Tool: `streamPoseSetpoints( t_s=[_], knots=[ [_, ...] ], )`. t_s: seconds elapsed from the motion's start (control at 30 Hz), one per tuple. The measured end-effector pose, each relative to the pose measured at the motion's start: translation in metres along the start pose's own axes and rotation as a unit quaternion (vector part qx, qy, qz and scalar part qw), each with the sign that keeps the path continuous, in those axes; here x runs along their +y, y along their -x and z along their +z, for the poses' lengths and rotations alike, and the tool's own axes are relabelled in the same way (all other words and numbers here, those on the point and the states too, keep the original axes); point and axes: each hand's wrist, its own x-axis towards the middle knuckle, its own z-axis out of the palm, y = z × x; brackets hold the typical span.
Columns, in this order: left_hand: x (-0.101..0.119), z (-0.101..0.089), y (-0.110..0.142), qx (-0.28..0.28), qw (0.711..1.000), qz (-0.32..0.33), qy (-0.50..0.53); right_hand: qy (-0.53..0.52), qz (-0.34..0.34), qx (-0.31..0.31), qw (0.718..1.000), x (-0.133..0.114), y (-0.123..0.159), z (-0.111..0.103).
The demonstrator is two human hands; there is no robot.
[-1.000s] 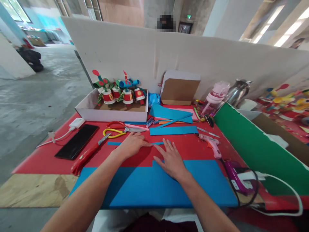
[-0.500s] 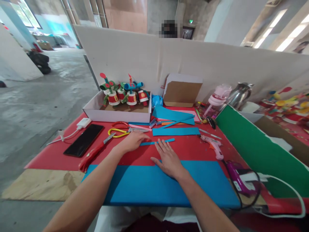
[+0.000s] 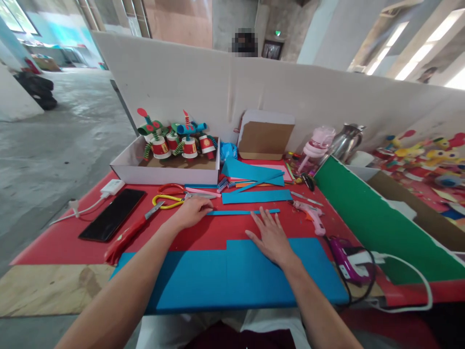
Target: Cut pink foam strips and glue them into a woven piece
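Note:
A narrow blue paper strip (image 3: 232,212) lies crosswise on the red table covering, between my hands. My left hand (image 3: 189,212) is at its left end, fingers curled and closed on it; the fingertips partly hide that end. My right hand (image 3: 271,237) lies flat with spread fingers, their tips resting on the strip near its right end. Just behind is a wider blue paper strip (image 3: 256,196). Large blue sheets (image 3: 232,278) cover the table's near edge, under my forearms. Scissors with yellow and red handles (image 3: 169,199) lie beyond my left hand.
A red-handled cutter (image 3: 132,235) and a black phone (image 3: 112,214) lie on the left. A pink glue gun (image 3: 311,215) is at right, near a purple device (image 3: 350,261) with cables and a green-sided box (image 3: 385,223). Behind stands a white box (image 3: 163,175) of cup figures.
The strip has slid to the right; its left part no longer sticks out past my left hand. My right hand has moved right along it. The camera view has shifted slightly.

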Motion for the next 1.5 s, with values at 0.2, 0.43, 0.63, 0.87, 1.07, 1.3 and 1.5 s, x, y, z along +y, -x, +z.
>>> streamPoseSetpoints(
  t_s=[0.2,0.43,0.63,0.87,1.07,1.3,1.5],
  knots=[
    [0.005,-0.002,0.003,-0.017,0.999,0.01,-0.041,0.001,-0.004,-0.005,1.0,-0.005,0.001,-0.004],
    [0.051,0.042,0.002,0.021,0.98,0.136,-0.146,-0.012,0.011,-0.014,1.0,-0.026,-0.001,-0.008],
    [0.053,0.063,0.015,-0.026,0.979,0.119,-0.164,-0.007,0.023,-0.019,1.0,-0.013,0.0,-0.009],
    [0.018,0.033,0.065,-0.02,0.982,0.021,-0.187,0.003,0.052,-0.032,0.998,0.017,0.006,-0.019],
    [0.049,0.017,0.048,0.005,0.976,-0.016,-0.216,0.003,0.055,-0.013,0.998,0.018,0.007,-0.014],
    [0.14,0.071,-0.035,-0.077,0.982,0.046,-0.165,0.028,0.054,0.004,0.998,0.02,0.007,-0.01],
    [0.11,0.073,-0.007,-0.029,0.985,-0.005,-0.17,0.039,0.061,-0.003,0.997,0.02,0.004,-0.01]
  ],
)
